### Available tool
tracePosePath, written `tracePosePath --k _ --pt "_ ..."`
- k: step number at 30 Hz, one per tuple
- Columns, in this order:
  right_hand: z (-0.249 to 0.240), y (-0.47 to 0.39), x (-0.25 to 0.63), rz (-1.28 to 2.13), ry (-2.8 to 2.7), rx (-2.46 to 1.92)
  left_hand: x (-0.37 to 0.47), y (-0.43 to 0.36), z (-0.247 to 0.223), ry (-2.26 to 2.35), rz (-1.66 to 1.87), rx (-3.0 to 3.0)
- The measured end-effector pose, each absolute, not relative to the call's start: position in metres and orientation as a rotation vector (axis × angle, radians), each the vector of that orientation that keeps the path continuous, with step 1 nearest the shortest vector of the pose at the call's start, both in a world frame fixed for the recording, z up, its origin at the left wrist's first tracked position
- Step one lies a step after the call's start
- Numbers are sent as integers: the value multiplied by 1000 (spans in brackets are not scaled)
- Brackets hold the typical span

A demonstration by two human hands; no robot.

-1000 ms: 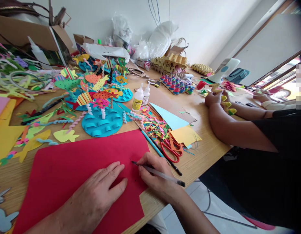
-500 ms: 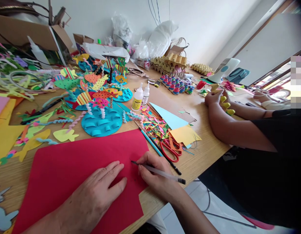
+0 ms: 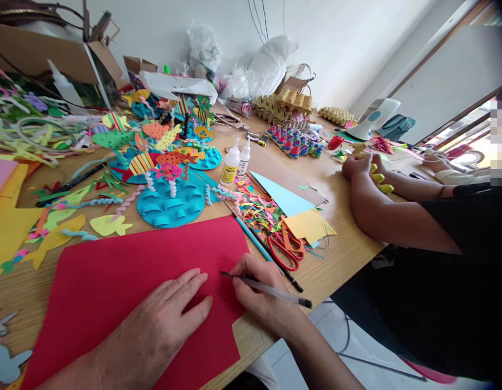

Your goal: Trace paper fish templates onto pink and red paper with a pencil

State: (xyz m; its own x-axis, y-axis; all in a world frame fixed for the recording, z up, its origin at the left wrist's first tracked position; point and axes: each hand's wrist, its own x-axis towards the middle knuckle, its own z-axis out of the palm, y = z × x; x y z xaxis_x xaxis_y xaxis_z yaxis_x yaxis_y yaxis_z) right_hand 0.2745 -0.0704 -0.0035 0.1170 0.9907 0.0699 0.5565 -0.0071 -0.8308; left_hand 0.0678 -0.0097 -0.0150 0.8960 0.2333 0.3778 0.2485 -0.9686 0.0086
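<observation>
A large sheet of red paper (image 3: 108, 276) lies at the front of the wooden table, one corner notched at the lower right. My left hand (image 3: 161, 314) rests flat on it, fingers stretched out, holding nothing. My right hand (image 3: 259, 292) grips a pen (image 3: 271, 290) with a grey translucent barrel, its tip at the paper just right of my left fingertips. A short thin dark line shows near the tip. Just beyond my right hand lie red-handled scissors (image 3: 284, 254) and a couple of pencils (image 3: 251, 241).
Blue paper discs (image 3: 169, 208) with paper fish stand behind the sheet. Two glue bottles (image 3: 230, 162), coloured scraps (image 3: 259, 206) and painted egg cartons (image 3: 293, 142) lie further back. At the right, a co-worker's hands (image 3: 360, 165) hold a yellow piece. The table edge runs close by my right wrist.
The pen tip and my right hand have shifted very slightly right and down, and the dark line shows a little more. My left hand stays in place on the paper.
</observation>
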Motion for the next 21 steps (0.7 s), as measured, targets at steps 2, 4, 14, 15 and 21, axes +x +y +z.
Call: tracePosePath --k 2,4,14,15,21 --pt "-2 -71 275 730 -1537 -1665 68 -9 -16 -380 -590 -3024" --pt "0 -71 275 727 -1542 -1678 68 -8 -17 -376 -587 -3026" --pt "-2 -72 275 729 -1530 -1651 68 -10 -15 -371 -588 -3001" --pt "-2 -72 275 733 -1532 -1646 68 -10 -15 -370 -580 -3005" --pt "-2 -72 275 754 -1499 -1619 67 -11 -16 -385 -575 -3008"
